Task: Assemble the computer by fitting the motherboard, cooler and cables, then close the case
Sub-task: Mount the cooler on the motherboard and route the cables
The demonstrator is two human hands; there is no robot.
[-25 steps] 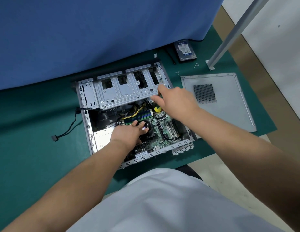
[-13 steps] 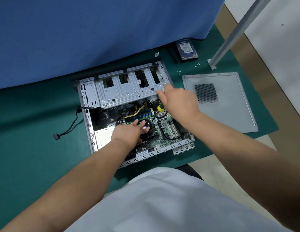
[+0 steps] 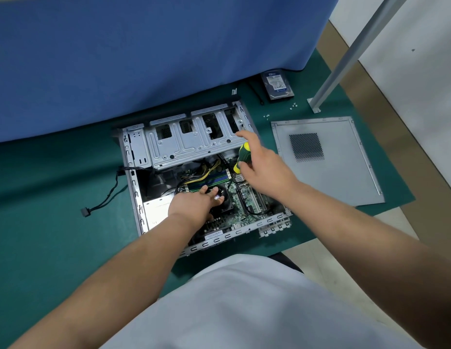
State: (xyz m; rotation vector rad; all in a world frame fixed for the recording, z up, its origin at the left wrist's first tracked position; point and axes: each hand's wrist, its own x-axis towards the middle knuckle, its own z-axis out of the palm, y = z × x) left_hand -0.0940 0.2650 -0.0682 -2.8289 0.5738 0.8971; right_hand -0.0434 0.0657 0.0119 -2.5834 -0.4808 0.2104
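The case (image 3: 184,152) lies open on its side near the middle of the green surface (image 3: 55,222), its far edge close under the blue cloth at the back edge. It is bare grey sheet steel, with a perforated drive cage across its far half. In the near half sits the green motherboard (image 3: 247,197), crowded with slots and black and yellow cables (image 3: 206,172). The black cooler (image 3: 223,200) sits on the board near its middle.

The left hand (image 3: 196,205) rests on the cooler, fingers spread over its top and pressing down. The right hand (image 3: 259,167) grips a green and yellow screwdriver (image 3: 242,157) by the handle, forefinger stretched out toward the drive cage; the tip is hidden below the hand.

The cooler is probably stiff and fairly light, best held by its outer frame, away from the fan blades. The board is likely fragile: it should be handled by its edges and never flexed, and a slipping screwdriver tip could scar its traces. The case steel is rigid, with edges that may be sharp.

The grey side panel (image 3: 340,172) lies flat just right of the case, toward the surface's right edge; it looks light and slightly springy, best lifted by two opposite edges. A hard drive (image 3: 277,84) and loose screws (image 3: 293,105) lie near the back right corner.
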